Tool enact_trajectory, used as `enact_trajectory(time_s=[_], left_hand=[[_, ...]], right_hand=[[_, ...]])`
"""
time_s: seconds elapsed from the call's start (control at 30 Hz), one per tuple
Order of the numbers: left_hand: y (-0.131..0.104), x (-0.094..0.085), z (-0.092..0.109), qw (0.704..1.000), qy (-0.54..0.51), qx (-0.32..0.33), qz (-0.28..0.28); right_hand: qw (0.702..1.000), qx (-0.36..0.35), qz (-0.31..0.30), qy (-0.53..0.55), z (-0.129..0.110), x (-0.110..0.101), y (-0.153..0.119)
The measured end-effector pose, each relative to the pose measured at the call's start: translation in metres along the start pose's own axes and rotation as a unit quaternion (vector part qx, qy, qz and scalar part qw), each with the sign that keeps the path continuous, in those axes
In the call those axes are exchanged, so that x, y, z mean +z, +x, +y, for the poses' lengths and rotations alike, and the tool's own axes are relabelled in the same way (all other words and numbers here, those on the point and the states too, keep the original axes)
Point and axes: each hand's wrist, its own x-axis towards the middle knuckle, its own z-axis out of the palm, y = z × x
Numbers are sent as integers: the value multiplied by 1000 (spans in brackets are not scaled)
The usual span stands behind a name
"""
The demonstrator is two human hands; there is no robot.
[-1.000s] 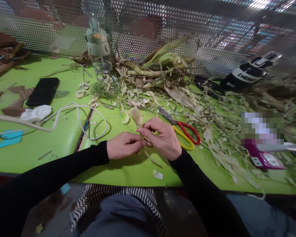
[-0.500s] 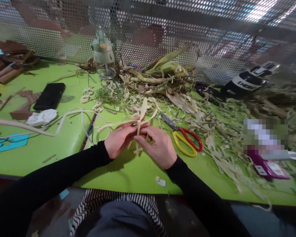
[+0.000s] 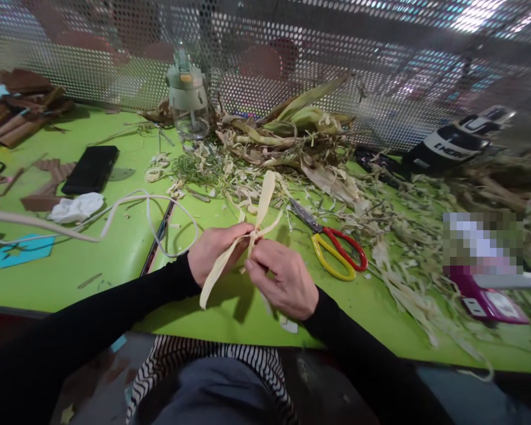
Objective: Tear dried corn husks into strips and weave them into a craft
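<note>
Pale corn husk strips [image 3: 265, 199] meet in a small knot between my hands, above the green table. One strip points up and away, one hangs down to the left over my left fingers, and a shorter one sticks out to the right. My left hand [image 3: 215, 251] is closed on the husk strips near the knot, its thumb along the top. My right hand [image 3: 283, 276] pinches a strip just below the knot, fingers curled. Scissors [image 3: 336, 251] with one red and one yellow handle lie on the table right of my right hand.
Behind are a heap of dry husks [image 3: 287, 139], scattered shreds and a clear bottle [image 3: 189, 100]. A black bottle [image 3: 455, 141] leans at the right, near a purple packet [image 3: 491, 301]. Left lie a black phone [image 3: 91, 170], crumpled tissue [image 3: 76, 208] and a white cable [image 3: 115, 213].
The left strip has swung from pointing sideways to hanging down toward me. My right hand has moved slightly down and curled tighter. The view has shifted a little.
</note>
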Motion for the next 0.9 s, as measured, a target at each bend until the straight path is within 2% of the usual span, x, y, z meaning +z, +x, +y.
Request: enact_trajectory(time_s=[0.13, 0.2, 0.27, 0.33, 0.4, 0.5, 0.57, 0.67, 0.73, 0.83, 0.9], left_hand=[[4, -7, 4, 999, -30, -31, -1], [7, -11, 4, 997, -61, -36, -6], [8, -15, 4, 996, -85, -32, -7], [7, -16, 5, 995, -98, -28, -15], [5, -15, 8, 993, -103, -24, -47], [3, -13, 13, 991, -85, -14, -102], [2, -12, 15, 990, -72, -5, -123], [2, -10, 16, 988, -88, -18, -125], [1, -7, 16, 982, -146, -65, -101], [2, -3, 15, 945, -290, -144, -47], [3, -1, 13, 914, -363, -176, -36]], right_hand=[[1000, 18, -23, 1, 4, 1, -2], [997, 73, -23, 15, 8, -1, -1], [988, 148, 9, 43, 13, -4, 0], [971, 211, 51, 105, 18, -6, 2], [945, 248, 72, 200, 22, -7, 4], [898, 274, 78, 336, 25, -4, 4], [885, 278, 86, 364, 24, -2, 3], [906, 264, 84, 320, 22, -3, 2], [922, 249, 79, 287, 20, -5, 1], [930, 239, 83, 266, 18, -6, 2], [930, 248, 89, 258, 19, -6, 2]])
